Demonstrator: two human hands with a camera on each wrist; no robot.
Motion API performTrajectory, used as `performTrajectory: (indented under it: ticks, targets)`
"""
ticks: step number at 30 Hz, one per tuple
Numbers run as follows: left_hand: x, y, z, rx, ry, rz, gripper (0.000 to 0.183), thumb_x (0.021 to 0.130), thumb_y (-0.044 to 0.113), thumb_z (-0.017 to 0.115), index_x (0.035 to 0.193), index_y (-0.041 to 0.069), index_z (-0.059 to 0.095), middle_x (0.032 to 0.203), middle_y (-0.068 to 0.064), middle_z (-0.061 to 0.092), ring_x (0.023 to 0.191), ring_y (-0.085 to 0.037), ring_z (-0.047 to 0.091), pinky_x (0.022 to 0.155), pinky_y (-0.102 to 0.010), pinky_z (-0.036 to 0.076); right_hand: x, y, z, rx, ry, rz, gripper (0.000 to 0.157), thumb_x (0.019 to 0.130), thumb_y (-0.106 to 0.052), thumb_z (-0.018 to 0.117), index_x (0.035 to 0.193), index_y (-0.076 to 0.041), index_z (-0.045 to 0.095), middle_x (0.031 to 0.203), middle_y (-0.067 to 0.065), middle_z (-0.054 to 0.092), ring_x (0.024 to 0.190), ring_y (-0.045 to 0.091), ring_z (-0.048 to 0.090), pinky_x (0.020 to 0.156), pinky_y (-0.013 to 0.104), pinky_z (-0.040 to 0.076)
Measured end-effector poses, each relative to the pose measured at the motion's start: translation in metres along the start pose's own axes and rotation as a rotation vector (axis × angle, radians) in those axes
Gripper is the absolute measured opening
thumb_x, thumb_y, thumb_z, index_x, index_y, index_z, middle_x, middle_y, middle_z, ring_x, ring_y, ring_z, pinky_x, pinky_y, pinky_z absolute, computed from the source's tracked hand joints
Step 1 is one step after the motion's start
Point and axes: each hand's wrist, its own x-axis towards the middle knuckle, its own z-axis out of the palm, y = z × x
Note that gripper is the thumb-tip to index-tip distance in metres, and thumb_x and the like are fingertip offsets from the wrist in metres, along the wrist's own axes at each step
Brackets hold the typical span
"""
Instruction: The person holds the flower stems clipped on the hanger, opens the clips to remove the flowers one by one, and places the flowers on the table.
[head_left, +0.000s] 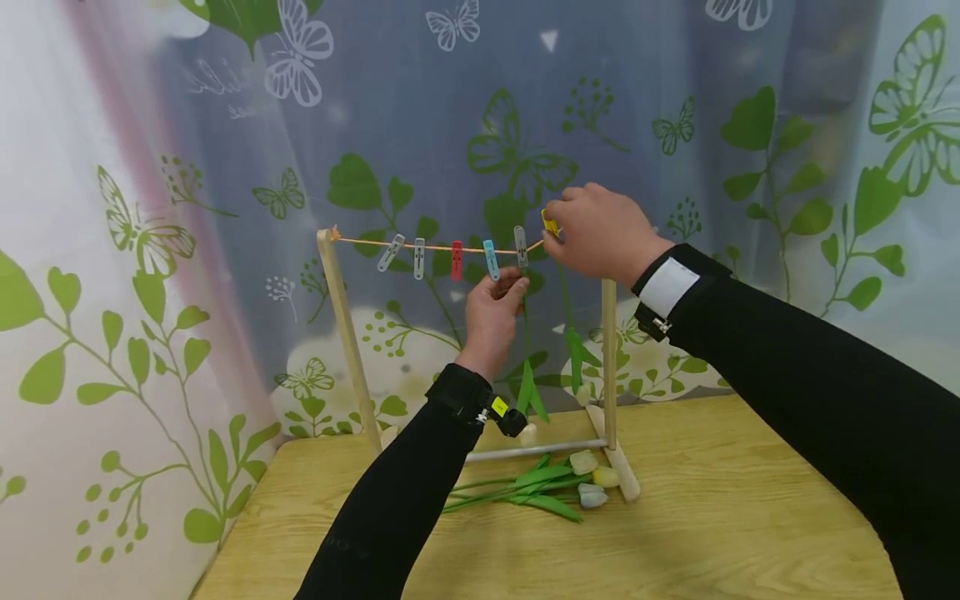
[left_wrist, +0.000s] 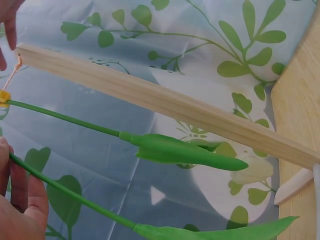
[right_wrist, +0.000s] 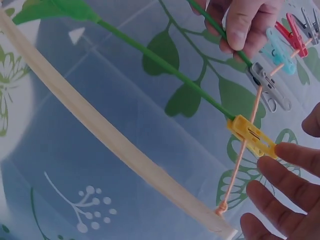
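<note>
My left hand (head_left: 491,321) pinches the green stem of an artificial tulip (right_wrist: 215,25) between thumb and fingers. This stem's end sits in a grey clothespin (head_left: 521,247) on the orange string (head_left: 435,247), and its pale bloom hangs down. A second tulip (left_wrist: 190,151) hangs upside down to its right, held by a yellow clothespin (right_wrist: 252,136). My right hand (head_left: 600,229) is at that yellow clothespin, fingers spread and the fingertips right at its handle end, as the right wrist view shows.
Blue (head_left: 491,260), red (head_left: 457,260) and two more grey clothespins (head_left: 419,258) hang farther left. The string spans a wooden frame (head_left: 609,367) on a wooden table (head_left: 720,483). Several tulips (head_left: 551,483) lie at its base. A patterned curtain (head_left: 420,108) hangs behind.
</note>
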Motion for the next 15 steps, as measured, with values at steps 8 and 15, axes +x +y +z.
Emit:
performTrajectory:
  ticks: [8, 15]
  targets:
    - [0.001, -0.002, 0.0, 0.004, 0.01, -0.011, 0.03, 0.101, 0.024, 0.071, 0.127, 0.011, 0.071, 0.121, -0.004, 0.07, 0.117, -0.028, 0.066, 0.097, -0.044, 0.059, 0.016, -0.004, -0.002, -0.032, 0.012, -0.045, 0.028, 0.104, -0.026, 0.06, 0.113, -0.003, 0.073, 0.1, 0.017, 0.067, 0.089, 0.039, 0.058, 0.076, 0.052, 0.058]
    - [-0.002, -0.002, 0.001, 0.006, 0.018, -0.016, 0.031, 0.101, 0.023, 0.071, 0.129, 0.009, 0.07, 0.122, -0.005, 0.071, 0.119, -0.029, 0.067, 0.099, -0.046, 0.06, 0.033, -0.012, -0.002, -0.025, -0.114, -0.063, 0.034, 0.105, -0.029, 0.057, 0.128, -0.006, 0.07, 0.116, 0.018, 0.065, 0.102, 0.041, 0.058, 0.081, 0.056, 0.058]
